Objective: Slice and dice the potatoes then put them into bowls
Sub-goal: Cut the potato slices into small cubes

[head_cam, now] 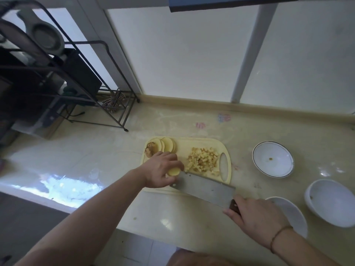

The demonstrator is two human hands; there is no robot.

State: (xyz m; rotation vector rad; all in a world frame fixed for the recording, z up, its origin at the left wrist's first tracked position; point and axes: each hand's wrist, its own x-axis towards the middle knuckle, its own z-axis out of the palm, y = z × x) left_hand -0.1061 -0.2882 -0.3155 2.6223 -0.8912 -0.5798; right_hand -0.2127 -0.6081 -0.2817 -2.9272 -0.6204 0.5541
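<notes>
The work looks roughly midway: on the pale yellow plastic cutting board a heap of small diced potato cubes lies at the right, a fan of round potato slices sits at the far left corner beside a brownish scrap of peel, and one peeled yellow potato piece remains uncut. The left hand curls over that piece, holding it down, while the right hand grips the dark wooden handle of a broad steel cleaver, whose blade rests just against the potato's cut face. The three white ceramic bowls to the right hold almost nothing, so all transferring appears undone. The glossy beige worktop offers open room left of the board; the nearest bowl sits just behind the right hand, close to the near edge.
</notes>
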